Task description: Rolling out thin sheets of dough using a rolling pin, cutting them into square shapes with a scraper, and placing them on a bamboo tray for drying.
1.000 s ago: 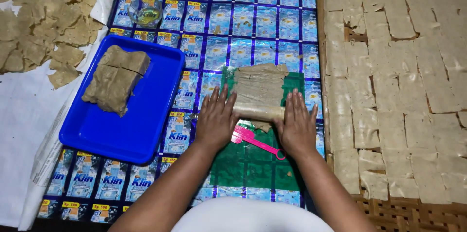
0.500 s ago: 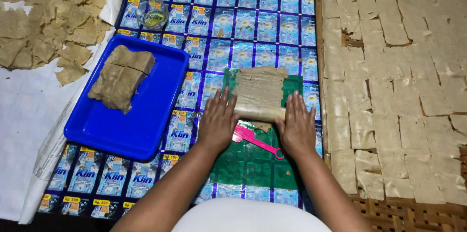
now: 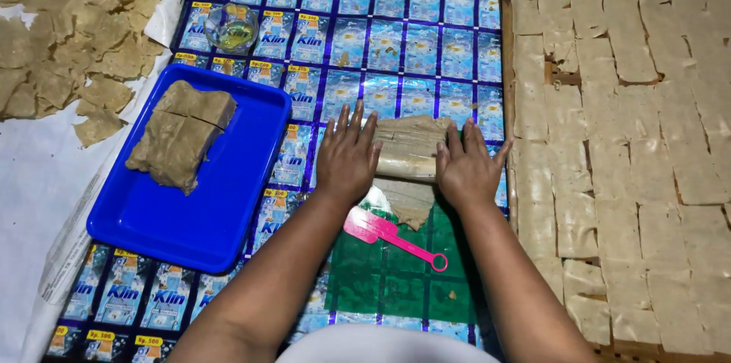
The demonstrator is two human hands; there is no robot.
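The dough roll (image 3: 409, 148) lay on the mat (image 3: 396, 58), long axis left to right. The left hand (image 3: 346, 157) and right hand (image 3: 466, 169) pressed flat on its ends, fingers spread, pointing away. A pink scraper (image 3: 388, 232) lay just below.

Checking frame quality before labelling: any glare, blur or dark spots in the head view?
Head view: sharp overall, no motion blur on the left hand or right hand pressing the dough roll; glossy sachet mat shows soft glare patches in its upper middle; blue tray has faint sheen; the lower edge and corners are dimmer; soft shadows under the forearms; the pink scraper reads clearly.
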